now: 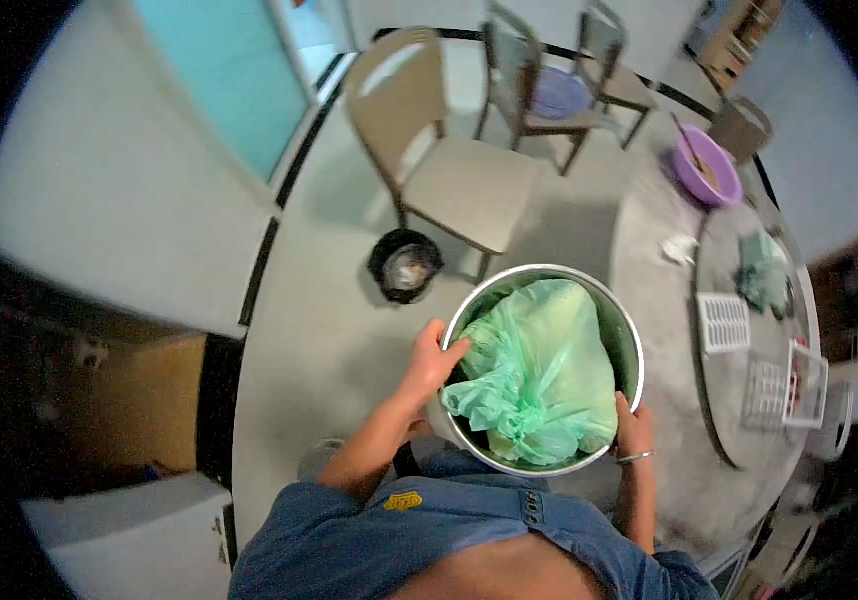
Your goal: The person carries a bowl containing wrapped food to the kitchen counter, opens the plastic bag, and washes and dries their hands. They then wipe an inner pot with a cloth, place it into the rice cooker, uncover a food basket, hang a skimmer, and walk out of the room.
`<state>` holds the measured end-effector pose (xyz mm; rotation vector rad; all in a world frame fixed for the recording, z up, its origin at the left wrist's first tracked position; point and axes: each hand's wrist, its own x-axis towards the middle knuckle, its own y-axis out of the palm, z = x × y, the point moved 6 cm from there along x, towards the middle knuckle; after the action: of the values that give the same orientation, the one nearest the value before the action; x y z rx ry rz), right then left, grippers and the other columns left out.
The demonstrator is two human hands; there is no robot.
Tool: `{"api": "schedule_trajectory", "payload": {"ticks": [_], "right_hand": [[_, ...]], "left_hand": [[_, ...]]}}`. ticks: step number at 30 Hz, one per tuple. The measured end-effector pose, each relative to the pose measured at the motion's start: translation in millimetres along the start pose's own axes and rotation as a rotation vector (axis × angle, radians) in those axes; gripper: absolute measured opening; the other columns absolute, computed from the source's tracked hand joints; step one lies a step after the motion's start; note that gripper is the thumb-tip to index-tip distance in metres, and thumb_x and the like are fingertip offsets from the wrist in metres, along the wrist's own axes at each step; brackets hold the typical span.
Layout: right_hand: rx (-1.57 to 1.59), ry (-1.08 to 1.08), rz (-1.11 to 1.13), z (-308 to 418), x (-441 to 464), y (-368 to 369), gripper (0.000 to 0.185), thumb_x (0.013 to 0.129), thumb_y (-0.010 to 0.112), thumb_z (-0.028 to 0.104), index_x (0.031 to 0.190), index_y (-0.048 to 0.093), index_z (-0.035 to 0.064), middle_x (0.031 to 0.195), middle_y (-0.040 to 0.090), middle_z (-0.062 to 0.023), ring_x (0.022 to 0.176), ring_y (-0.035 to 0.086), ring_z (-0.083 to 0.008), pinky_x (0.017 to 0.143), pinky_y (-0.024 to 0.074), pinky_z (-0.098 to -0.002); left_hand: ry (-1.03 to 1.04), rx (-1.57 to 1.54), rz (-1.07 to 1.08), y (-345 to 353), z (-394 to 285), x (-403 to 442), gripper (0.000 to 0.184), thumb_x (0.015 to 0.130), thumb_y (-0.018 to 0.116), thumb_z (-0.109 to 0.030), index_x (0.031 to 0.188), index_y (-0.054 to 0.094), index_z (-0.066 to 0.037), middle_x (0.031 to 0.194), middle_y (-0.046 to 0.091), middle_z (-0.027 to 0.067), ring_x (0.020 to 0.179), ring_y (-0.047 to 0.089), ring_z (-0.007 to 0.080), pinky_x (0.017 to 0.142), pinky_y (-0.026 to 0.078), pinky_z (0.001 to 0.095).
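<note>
Shirt point(339, 530) of the person, blue, marks the near edge of the scene. Directly beyond it, a round metal pot point(629, 350) is held mouth up between two hands. The right hand point(633, 425) grips the near right side of the rim, thumb on top; its fingers are partly hidden, and I cannot tell how far they curl. A bracelet point(636, 457) circles that wrist. The left hand point(433, 358) pinches the left side of the rim, thumb hooked over the edge, and sits farther out than the right.

Inside the pot lies a green plastic bag point(564, 350), knotted and full; its contents cannot be made out. Its long axis runs from the knot, near left, to the bulk, far right. The loose gathered end points at the left hand, which is nearer to it; the right hand is nearer to the bulk's near right flank.

Right of the pot stands a table point(649, 300) carrying a white basket point(725, 323). Far left of the pot, a black bin point(378, 265) stands beside a chair point(474, 190). A purple basin point(735, 186) rests at the table's far end.
</note>
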<state>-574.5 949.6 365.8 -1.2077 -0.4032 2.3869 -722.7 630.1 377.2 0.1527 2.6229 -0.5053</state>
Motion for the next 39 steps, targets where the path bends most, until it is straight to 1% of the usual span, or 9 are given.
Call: {"api": "schedule_trajectory", "payload": {"ticks": [4,5,12,15,18,21,30,33,39], "right_hand": [[-0.081,-0.300,0.148,104,-13,95,0.031,0.077,0.055,0.023,0.081,0.054,-0.0079,0.068,0.058,-0.0077,0.061,0.051,-0.0107,0.054,0.0422,-0.0260],[-0.020,-0.218,0.224,20,30,35,0.032,0.077,0.054,0.024,0.082,0.054,-0.0080,0.068,0.058,-0.0083,0.062,0.052,-0.0112,0.054,0.0424,-0.0267],[-0.307,-0.232,0.440,71,55,78,0.036,0.078,0.052,0.029,0.082,0.053,-0.0070,0.065,0.057,-0.0103,0.060,0.054,-0.0150,0.055,0.0431,-0.0295],[-0.419,-0.188,0.504,99,60,86,0.036,0.077,0.052,0.031,0.078,0.053,-0.0044,0.060,0.056,-0.0109,0.051,0.054,-0.0172,0.046,0.0423,-0.0306],[-0.547,-0.187,0.516,105,74,111,0.037,0.078,0.050,0.033,0.077,0.051,-0.0037,0.053,0.052,-0.0098,0.031,0.046,-0.0172,0.028,0.0361,-0.0280],[-0.384,-0.196,0.638,107,84,156,0.036,0.080,0.048,0.030,0.079,0.046,-0.0061,0.048,0.048,-0.0080,0.029,0.043,-0.0167,0.025,0.0326,-0.0262],[-0.439,-0.212,0.562,146,101,213,0.034,0.080,0.047,0.028,0.073,0.049,-0.0059,0.045,0.047,-0.0086,0.028,0.043,-0.0158,0.026,0.0329,-0.0276],[-0.431,-0.154,0.611,149,126,220,0.035,0.080,0.047,0.027,0.073,0.049,-0.0075,0.044,0.047,-0.0090,0.028,0.043,-0.0174,0.026,0.0331,-0.0286],[-0.387,-0.242,0.378,189,159,248,0.035,0.078,0.049,0.028,0.075,0.051,-0.0061,0.053,0.051,-0.0117,0.033,0.046,-0.0182,0.030,0.0363,-0.0305]], "left_hand": [[-0.027,-0.074,-0.221,-114,19,25,0.025,0.068,0.062,-0.019,0.074,0.047,0.000,0.061,0.044,0.0036,0.056,0.042,0.0108,0.051,0.037,0.0281],[-0.079,-0.040,-0.233,-17,46,-17,0.025,0.068,0.062,-0.019,0.074,0.047,0.000,0.061,0.044,0.0036,0.056,0.042,0.0108,0.051,0.037,0.0281],[-0.236,-0.066,-0.390,-33,65,-36,0.029,0.062,0.068,-0.017,0.072,0.047,0.000,0.061,0.046,0.0023,0.055,0.042,0.0104,0.048,0.037,0.0259],[-0.213,-0.243,-0.482,-25,67,-47,0.032,0.061,0.070,-0.018,0.071,0.047,0.001,0.064,0.050,0.0047,0.058,0.047,0.0114,0.051,0.039,0.0262],[-0.265,-0.053,-0.557,-30,96,-42,0.036,0.058,0.071,-0.020,0.072,0.047,0.002,0.068,0.052,0.0077,0.061,0.050,0.0141,0.054,0.041,0.0275],[-0.320,-0.018,-0.540,-50,137,-12,0.036,0.058,0.070,-0.021,0.072,0.047,0.003,0.070,0.053,0.0094,0.062,0.050,0.0158,0.055,0.041,0.0300],[-0.365,-0.183,-0.516,-74,173,43,0.026,0.065,0.063,-0.018,0.080,0.057,0.001,0.073,0.057,0.0086,0.065,0.053,0.0160,0.057,0.042,0.0301],[-0.269,-0.078,-0.612,-87,152,73,0.022,0.067,0.060,-0.016,0.060,0.044,-0.002,0.056,0.041,0.0009,0.051,0.038,0.0113,0.046,0.033,0.0277],[-0.254,-0.130,-0.466,-119,134,190,0.028,0.071,0.056,-0.017,0.061,0.037,0.000,0.057,0.036,0.0025,0.055,0.035,0.0115,0.048,0.031,0.0288]]}}
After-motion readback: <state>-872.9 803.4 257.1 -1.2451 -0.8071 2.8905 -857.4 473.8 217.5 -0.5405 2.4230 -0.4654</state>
